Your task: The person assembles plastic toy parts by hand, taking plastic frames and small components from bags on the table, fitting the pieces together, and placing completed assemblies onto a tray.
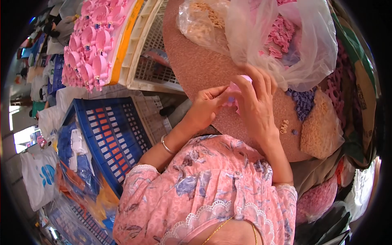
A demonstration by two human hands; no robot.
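Over the speckled pinkish-brown table (192,61), both of my hands are closed on one small pink plastic piece (233,98) with a bit of purple on it. My left hand (208,107) pinches it from the left side. My right hand (259,98) curls over it from the right, and its fingers hide part of the piece. Just beyond my right hand stands an open clear bag (314,61) with small pink parts (281,36) inside. Several small beige pieces (283,126) and a small blue-purple piece (295,132) lie on the table to the right.
Purple parts (303,102) and a bag of beige parts (320,126) lie at the right. Another beige bag (204,20) is at the back. At the left are a tray of pink assembled pieces (96,41), a cream crate (136,53) and a blue basket (98,139).
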